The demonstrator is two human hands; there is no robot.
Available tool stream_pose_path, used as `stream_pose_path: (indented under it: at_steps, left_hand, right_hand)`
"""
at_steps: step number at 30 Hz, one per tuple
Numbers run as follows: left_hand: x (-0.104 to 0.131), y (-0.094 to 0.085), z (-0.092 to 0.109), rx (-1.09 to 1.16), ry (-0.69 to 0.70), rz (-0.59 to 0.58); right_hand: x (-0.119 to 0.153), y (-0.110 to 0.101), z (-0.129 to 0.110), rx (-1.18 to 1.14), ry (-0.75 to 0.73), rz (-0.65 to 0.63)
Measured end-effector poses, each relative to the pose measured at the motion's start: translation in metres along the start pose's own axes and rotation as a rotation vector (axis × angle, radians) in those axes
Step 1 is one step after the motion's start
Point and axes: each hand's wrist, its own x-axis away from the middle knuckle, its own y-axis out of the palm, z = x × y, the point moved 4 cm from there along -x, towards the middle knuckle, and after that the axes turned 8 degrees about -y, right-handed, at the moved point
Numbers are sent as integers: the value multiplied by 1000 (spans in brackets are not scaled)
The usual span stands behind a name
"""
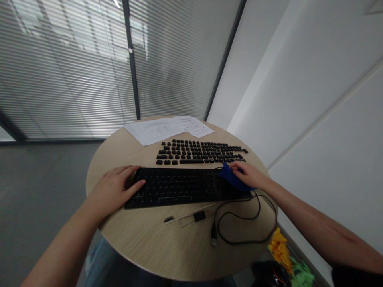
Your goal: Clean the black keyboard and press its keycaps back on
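Observation:
A black keyboard (179,187) with its keycaps off lies across the round table. My left hand (115,187) is closed around its left end, thumb on top and fingers along the far edge. In my right hand (242,173) a blue cloth (231,177) is pinched and pressed onto the keyboard's right end, covering part of it. Behind the keyboard, the loose black keycaps (197,151) are laid out in rows. A small brush (179,217) with dark bristles lies in front, beside a wire keycap puller (199,216) with a black grip.
A black cable (230,242) loops over the table's (167,251) front right, its USB plug (214,235) nearby. Printed papers (155,129) lie at the back. A white wall (314,99) rises at the right. Yellow cloth (280,249) and green cloth (301,275) lie below the table's right side.

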Motion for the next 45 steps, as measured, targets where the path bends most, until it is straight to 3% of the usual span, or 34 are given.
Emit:
stream_pose_path:
  at_steps: [2, 7, 10, 13, 17, 20, 22, 25, 32, 35, 40, 45]
  left_hand:
    - [0, -1, 1, 1, 4, -2]
    - [0, -2, 3, -3, -4, 7]
    - [0, -1, 2, 8, 12, 9]
    - [0, 0, 0, 24, 12, 10]
    - [0, 1, -1, 26, 15, 12]
    - [0, 1, -1, 16, 2, 14]
    - [0, 1, 0, 14, 1, 9]
    - [0, 0, 1, 9, 5, 5]
    - [0, -1, 2, 13, 5, 3]
    - [0, 0, 2, 2, 11, 1]
    - [1, -1, 2, 34, 12, 10]
    - [1, -2, 3, 41, 8, 0]
  right_hand:
    - [-2, 3, -7, 104, -30, -67]
    - [-11, 11, -15, 299, 100, -139]
    - [-18, 14, -17, 354, 56, -139]
    - [-24, 6, -10, 174, 68, -17]
    - [-26, -11, 10, -208, 250, 155]
    - [-20, -8, 15, -376, 352, 132]
    - [-17, -1, 10, -295, 295, 48]
    - [-16, 3, 0, 20, 162, -21]
    - [-17, -33, -10, 486, 281, 167]
    - [-15, -26, -20, 581, 268, 74]
    - [-17, 13, -27, 475, 132, -202]
    - [-21, 19, -21, 417, 28, -300]
